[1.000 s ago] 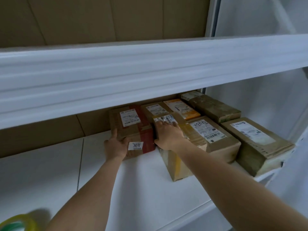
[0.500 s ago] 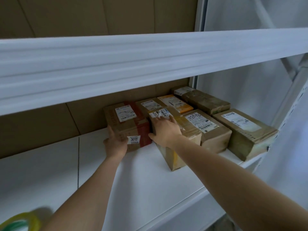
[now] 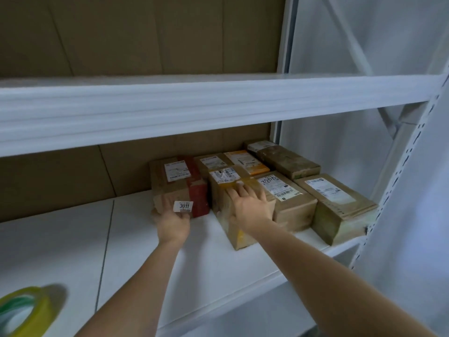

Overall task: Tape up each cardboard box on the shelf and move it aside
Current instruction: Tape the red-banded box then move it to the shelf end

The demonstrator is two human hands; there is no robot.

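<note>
Boxes sit grouped at the 2 o'clock end of the white shelf (image 3: 60,239), packed side by side against the brown cardboard backing.

1. Red-taped box (image 3: 178,184): leftmost of the group. It carries a shipping label on top and a small white "3011" sticker (image 3: 183,206) on its near face.
2. Your left hand (image 3: 173,223) is at the lower near face of the red-taped box, at 6 o'clock from it. The thumb lies against the left edge and the fingers reach under or against the near bottom edge. They touch the box; you cannot tell from this view whether they are curled round it.
3. Yellow-taped box (image 3: 233,203): just at 3 o'clock of the red-taped box, touching or nearly touching it, and projecting nearer to you than its neighbours.
4. Your right hand (image 3: 251,204) rests palm-down on top of the yellow-taped box. The fingers are straight and spread, pointing to 11 o'clock, and they grip nothing.
5. Labelled box (image 3: 288,198) marked by hand stands just at 3 o'clock of your right hand, with a larger box (image 3: 337,210) beyond it at the shelf's end.
6. More boxes stand in the back row at 12 o'clock.
7. Tape roll (image 3: 23,312), yellow-green, lies on the shelf at 8 o'clock, well apart from both hands.
</note>
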